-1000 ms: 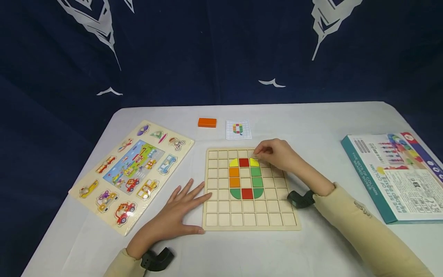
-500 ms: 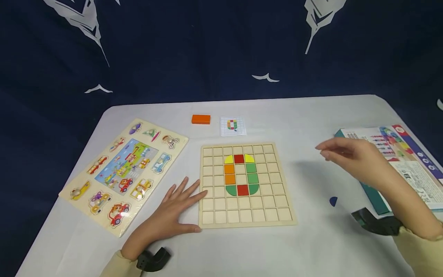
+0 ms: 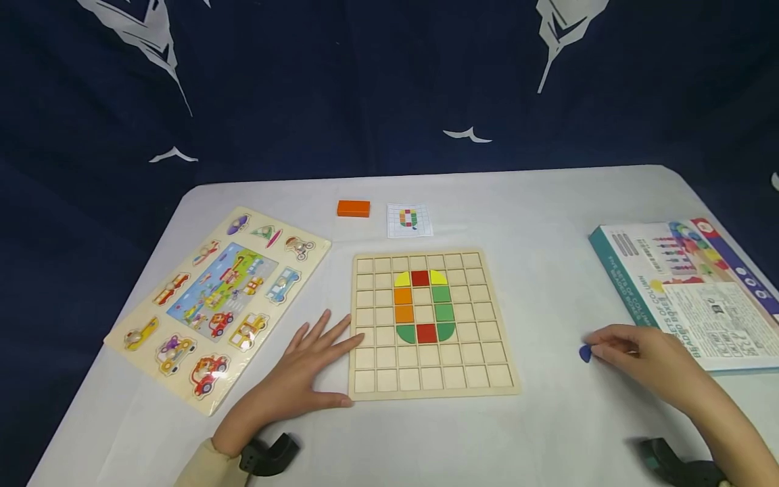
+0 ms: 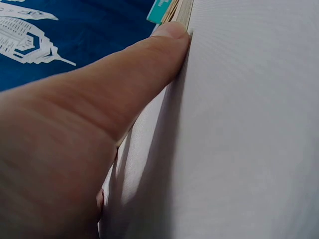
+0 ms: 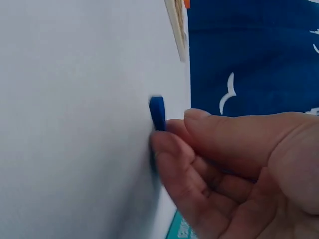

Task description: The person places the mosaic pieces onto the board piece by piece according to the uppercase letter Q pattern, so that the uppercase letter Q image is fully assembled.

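At the right of the head view, my right hand has its thumb and fingertips on a small dark blue quarter-round tile, low over the white cloth. The right wrist view shows the blue tile sticking out past the fingertips, which pinch its near end. My left hand lies with fingers spread, fingertips and thumb at the left edge of a wooden grid board. On that board, red, yellow, orange and green tiles form a ring. The left thumb reaches the board edge in the left wrist view.
A picture puzzle board with vehicles lies slanted at the left. Behind the grid board are an orange block and a small pattern card. A teal-edged box lies beyond my right hand.
My right hand has left the top of the grid board, swung right, and come down to the blue tile. The view has shifted slightly. My left hand stays at the board.
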`<state>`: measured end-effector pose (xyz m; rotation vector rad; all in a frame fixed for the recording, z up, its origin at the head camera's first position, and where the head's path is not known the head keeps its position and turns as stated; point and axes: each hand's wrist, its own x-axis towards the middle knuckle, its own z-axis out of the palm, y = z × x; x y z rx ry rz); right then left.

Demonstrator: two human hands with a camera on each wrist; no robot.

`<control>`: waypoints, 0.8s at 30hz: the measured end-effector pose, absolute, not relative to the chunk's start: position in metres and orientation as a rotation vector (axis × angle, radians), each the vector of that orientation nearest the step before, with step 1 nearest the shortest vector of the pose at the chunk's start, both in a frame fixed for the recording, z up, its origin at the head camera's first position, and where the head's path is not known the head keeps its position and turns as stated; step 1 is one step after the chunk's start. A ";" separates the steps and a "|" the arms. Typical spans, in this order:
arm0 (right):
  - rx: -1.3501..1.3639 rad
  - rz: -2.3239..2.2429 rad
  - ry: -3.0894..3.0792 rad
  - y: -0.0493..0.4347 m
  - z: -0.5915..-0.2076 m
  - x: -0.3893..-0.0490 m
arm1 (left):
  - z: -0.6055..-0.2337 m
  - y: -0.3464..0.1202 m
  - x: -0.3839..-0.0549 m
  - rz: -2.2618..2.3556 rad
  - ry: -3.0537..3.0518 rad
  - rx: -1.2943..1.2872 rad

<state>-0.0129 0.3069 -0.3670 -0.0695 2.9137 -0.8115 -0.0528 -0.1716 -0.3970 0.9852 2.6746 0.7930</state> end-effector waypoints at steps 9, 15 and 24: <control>-0.142 -0.828 3.054 0.281 -0.375 -0.014 | -0.395 -0.170 -0.053 0.802 2.666 0.979; -0.196 -0.744 3.168 0.271 -0.379 -0.014 | -0.394 -0.170 -0.054 0.793 2.665 0.973; -0.231 -0.918 3.112 0.254 -0.371 -0.021 | -0.396 -0.170 -0.054 0.803 2.666 0.977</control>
